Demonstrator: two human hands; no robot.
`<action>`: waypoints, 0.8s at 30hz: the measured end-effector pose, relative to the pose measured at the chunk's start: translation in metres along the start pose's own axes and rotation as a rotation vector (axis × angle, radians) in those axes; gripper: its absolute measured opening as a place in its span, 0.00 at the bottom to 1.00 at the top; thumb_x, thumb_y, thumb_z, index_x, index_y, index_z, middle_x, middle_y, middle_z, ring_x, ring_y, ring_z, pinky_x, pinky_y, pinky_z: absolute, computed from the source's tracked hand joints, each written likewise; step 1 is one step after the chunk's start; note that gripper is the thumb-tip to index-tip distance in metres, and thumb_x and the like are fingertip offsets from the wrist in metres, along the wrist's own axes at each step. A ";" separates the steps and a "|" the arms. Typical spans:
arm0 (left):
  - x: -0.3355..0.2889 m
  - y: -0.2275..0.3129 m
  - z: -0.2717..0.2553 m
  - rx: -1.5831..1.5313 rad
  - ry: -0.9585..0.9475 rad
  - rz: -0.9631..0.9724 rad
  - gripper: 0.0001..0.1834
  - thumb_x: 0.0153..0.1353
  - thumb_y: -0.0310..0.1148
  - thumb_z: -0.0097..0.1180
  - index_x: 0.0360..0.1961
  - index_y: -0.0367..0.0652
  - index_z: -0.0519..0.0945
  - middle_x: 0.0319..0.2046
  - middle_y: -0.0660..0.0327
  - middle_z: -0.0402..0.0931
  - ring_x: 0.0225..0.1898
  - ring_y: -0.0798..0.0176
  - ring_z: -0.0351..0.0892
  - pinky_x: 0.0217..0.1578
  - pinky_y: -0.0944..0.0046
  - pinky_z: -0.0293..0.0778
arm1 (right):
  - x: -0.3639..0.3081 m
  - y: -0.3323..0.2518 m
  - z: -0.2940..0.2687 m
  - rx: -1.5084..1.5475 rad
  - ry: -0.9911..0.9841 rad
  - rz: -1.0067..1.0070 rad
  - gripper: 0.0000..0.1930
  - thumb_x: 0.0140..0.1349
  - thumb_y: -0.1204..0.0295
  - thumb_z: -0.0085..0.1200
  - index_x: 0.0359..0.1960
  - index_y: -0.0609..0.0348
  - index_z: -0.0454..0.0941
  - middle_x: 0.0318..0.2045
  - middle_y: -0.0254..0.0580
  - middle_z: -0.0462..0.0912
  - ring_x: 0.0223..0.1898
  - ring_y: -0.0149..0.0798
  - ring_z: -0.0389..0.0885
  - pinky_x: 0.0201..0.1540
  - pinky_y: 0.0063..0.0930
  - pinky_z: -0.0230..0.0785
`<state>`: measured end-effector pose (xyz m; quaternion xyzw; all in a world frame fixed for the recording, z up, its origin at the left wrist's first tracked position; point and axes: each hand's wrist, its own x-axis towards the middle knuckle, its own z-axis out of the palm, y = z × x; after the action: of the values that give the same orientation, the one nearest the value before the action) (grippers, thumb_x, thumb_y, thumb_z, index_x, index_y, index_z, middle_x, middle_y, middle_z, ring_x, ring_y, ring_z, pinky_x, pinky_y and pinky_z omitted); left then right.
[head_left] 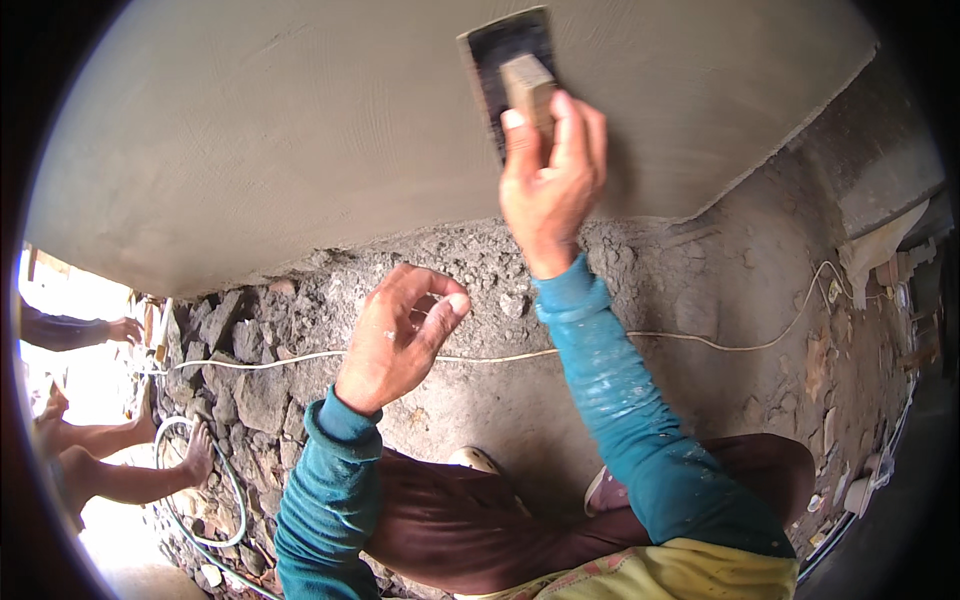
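My right hand grips the wooden block handle of a plastering trowel. The trowel's dark rectangular plate lies against the smooth grey plastered wall, near the top of the view. Lower and to the left, my left hand hangs in front of the rough base of the wall, touching nothing that shows. Its fingers curl in toward the thumb in a loose ring, and I see nothing held in them. Pale smears of plaster mark both the left hand and the teal right sleeve.
Crumbled mortar lies along the plaster's lower edge. A white cable crosses the ground below it. Loose stones and a pale hose lie at left, beside another person's bare legs and an outstretched arm.
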<state>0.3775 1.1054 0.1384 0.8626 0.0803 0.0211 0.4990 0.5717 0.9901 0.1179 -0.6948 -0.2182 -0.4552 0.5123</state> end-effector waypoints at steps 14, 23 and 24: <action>-0.001 0.005 -0.001 -0.297 0.450 0.190 0.08 0.76 0.31 0.60 0.46 0.35 0.83 0.39 0.66 0.76 0.37 0.75 0.78 0.40 0.71 0.78 | 0.040 0.045 -0.066 0.194 -0.027 0.089 0.16 0.76 0.65 0.60 0.55 0.64 0.78 0.42 0.37 0.85 0.41 0.30 0.83 0.42 0.26 0.77; -0.003 -0.001 0.009 -0.209 0.332 0.147 0.10 0.74 0.33 0.63 0.43 0.35 0.84 0.38 0.64 0.76 0.37 0.72 0.76 0.40 0.68 0.76 | 0.105 0.114 -0.120 0.235 0.168 0.284 0.22 0.73 0.62 0.62 0.57 0.70 0.77 0.49 0.50 0.84 0.46 0.39 0.84 0.48 0.35 0.78; -0.004 -0.001 0.011 -0.217 0.366 0.160 0.09 0.73 0.32 0.64 0.42 0.35 0.85 0.36 0.63 0.76 0.34 0.72 0.75 0.37 0.69 0.74 | 0.096 0.109 -0.111 0.220 0.145 0.263 0.22 0.73 0.61 0.62 0.56 0.70 0.77 0.48 0.50 0.84 0.47 0.40 0.84 0.48 0.36 0.77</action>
<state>0.3747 1.0956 0.1326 0.7893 0.0983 0.2252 0.5626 0.6578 0.8317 0.1510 -0.6225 -0.1361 -0.4067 0.6547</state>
